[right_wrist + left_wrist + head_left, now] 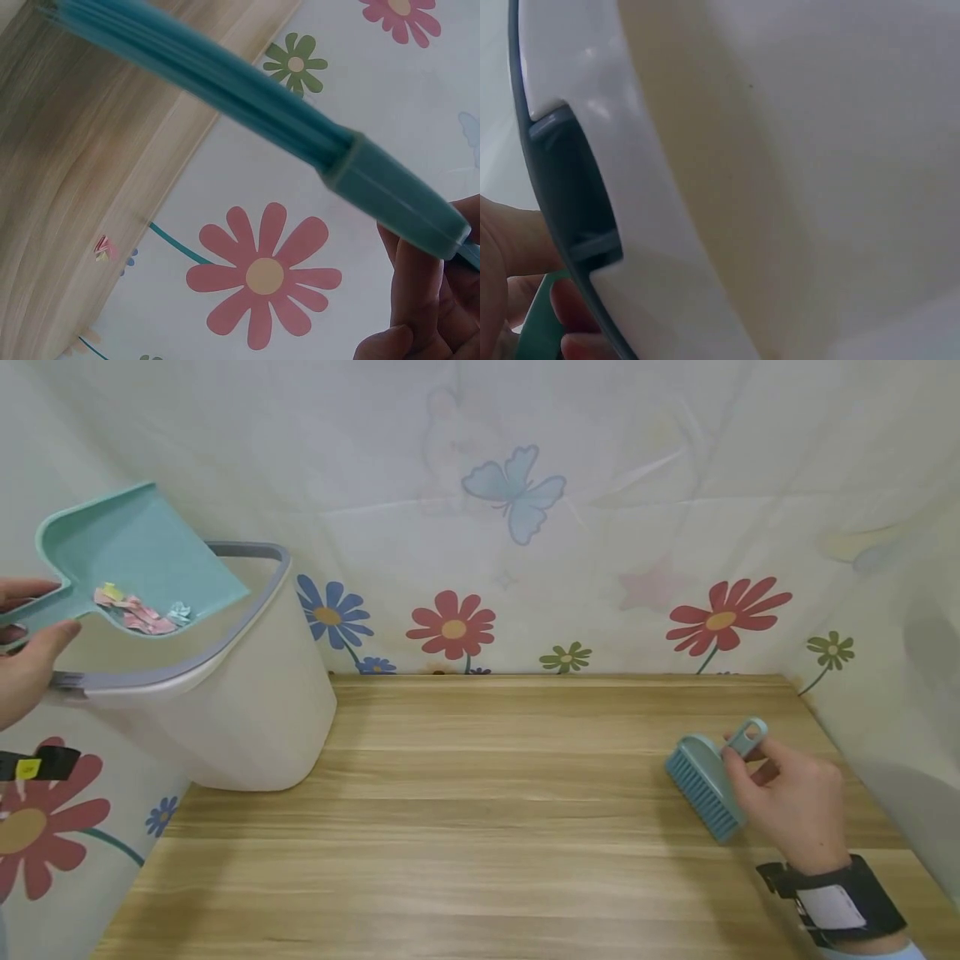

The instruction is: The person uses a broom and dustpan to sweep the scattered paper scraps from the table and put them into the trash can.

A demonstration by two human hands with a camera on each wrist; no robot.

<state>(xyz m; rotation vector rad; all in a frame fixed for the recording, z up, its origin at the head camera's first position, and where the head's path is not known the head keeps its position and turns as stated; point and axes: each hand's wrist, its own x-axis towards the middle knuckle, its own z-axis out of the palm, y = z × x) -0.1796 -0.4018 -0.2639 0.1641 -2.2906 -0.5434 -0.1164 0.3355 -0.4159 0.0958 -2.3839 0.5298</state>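
At the left of the head view, my left hand [30, 672] holds a light green dustpan [138, 547] by its handle. The pan is tilted above the open mouth of a white bin [251, 718] with a grey rim. Crumpled pink, yellow and blue paper scraps [138, 612] lie along the pan's lower side. The left wrist view shows the bin's outer wall [885, 180] close up, and part of the green handle [541, 326] between my fingers. On the right, my right hand [806, 802] pinches the handle of a blue-green brush [701, 785], its bristles facing down-left over the table.
The wooden table [480, 827] stretches between the bin and the brush. A flower-printed curtain [600, 585] stands behind it and along both sides. Near the table's edge in the right wrist view is a small pink and yellow patch [105, 248], too small to identify.
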